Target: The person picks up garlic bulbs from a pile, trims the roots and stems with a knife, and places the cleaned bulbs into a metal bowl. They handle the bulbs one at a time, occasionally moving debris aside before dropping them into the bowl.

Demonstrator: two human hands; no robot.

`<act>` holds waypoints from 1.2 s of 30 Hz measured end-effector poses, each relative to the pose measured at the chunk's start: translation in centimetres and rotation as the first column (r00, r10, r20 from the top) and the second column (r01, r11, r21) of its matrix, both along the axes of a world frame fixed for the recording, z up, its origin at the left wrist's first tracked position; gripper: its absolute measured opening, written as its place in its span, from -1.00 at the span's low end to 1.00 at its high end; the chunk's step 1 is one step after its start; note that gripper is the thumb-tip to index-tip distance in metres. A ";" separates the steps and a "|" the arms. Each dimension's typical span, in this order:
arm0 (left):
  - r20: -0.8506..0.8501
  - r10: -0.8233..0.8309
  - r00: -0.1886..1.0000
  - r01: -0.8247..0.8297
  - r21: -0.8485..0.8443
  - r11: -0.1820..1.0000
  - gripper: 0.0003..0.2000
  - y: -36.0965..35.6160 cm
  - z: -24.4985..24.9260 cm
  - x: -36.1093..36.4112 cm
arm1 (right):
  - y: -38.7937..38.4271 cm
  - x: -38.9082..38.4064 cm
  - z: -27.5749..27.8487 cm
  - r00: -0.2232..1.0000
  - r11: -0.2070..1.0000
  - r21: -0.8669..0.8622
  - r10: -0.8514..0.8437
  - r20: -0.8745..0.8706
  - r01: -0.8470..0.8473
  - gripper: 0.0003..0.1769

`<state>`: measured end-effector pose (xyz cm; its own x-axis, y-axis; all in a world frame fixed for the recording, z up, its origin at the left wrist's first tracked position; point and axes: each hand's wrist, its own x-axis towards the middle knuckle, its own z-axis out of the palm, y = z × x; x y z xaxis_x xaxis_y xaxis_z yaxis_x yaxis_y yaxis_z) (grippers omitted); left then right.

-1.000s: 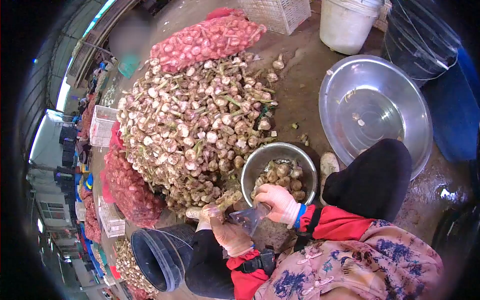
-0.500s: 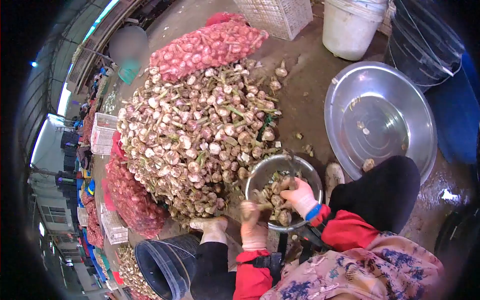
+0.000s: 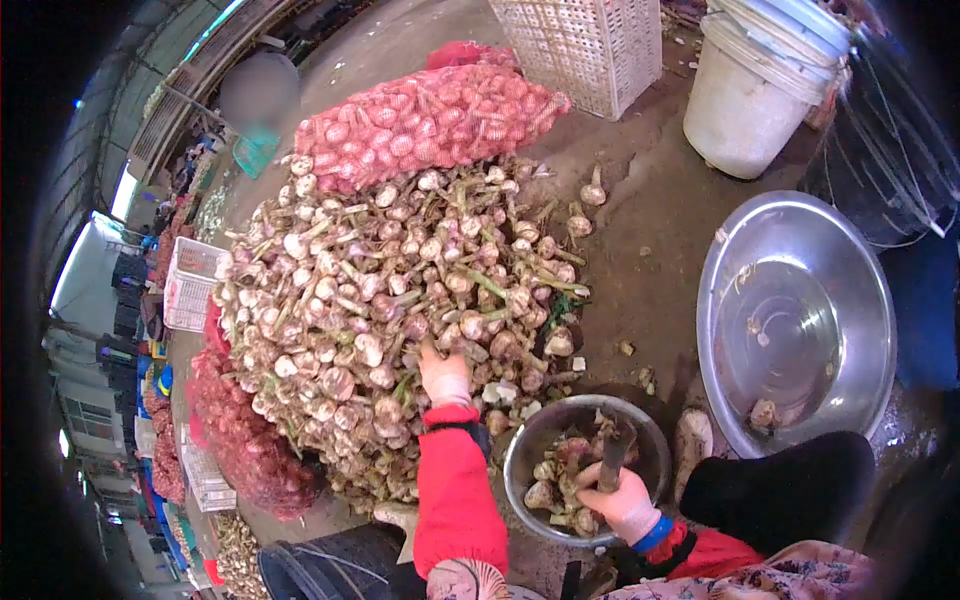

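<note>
My left hand [image 3: 445, 377] reaches into a large heap of garlic bulbs [image 3: 350, 270] with stems on. Its fingers are closed on a garlic bulb at the heap's near side, which they partly hide. A steel bowl [image 3: 655, 432] stands below the heap, with several garlic bulbs [image 3: 545, 495] in it. Over this bowl's right part, my right hand [image 3: 622, 503] is wrapped round a dark, flat knife-like tool [image 3: 615, 452] that sticks up out of the fist. Both hands appear to wear pale gloves.
A wide metal basin [image 3: 790, 330] holding a few scraps lies to the right. Behind it are white buckets [image 3: 750, 100] and a woven basket [image 3: 580, 50]. Red net sacks of garlic [image 3: 430, 115] border the heap. A dark bucket [image 3: 330, 570] stands at lower left.
My left hand has moved from the bowl's left edge up and forward into the heap. My right hand stays at the bowl, and the dark tool now shows in it. The view has shifted.
</note>
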<state>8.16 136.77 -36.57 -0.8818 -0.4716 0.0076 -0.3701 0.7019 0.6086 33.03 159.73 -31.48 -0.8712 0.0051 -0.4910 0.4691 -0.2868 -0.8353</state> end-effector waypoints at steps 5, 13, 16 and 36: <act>0.464 -0.035 0.885 0.194 -0.301 0.934 -0.37 -1.4 -3.1 -4.5 | 0.7 -1.9 0.3 0.970 0.995 -0.041 0.100 0.220 -0.094 -0.79; -0.095 -0.062 0.994 0.077 0.166 0.983 -0.49 -2.7 -1.7 5.7 | 0.1 -0.8 -1.2 0.991 0.995 -0.100 0.035 0.130 -0.022 -0.76; -0.275 -0.028 0.961 0.134 0.376 0.917 -0.54 -1.9 5.1 11.8 | 0.1 -0.2 -0.5 0.982 0.991 -0.115 0.085 0.170 -0.065 -0.75; 0.316 0.642 0.698 -0.716 0.322 0.619 -0.69 -20.3 20.8 70.5 | -0.6 1.8 -2.6 0.992 0.986 -0.166 0.042 0.119 -0.022 -0.70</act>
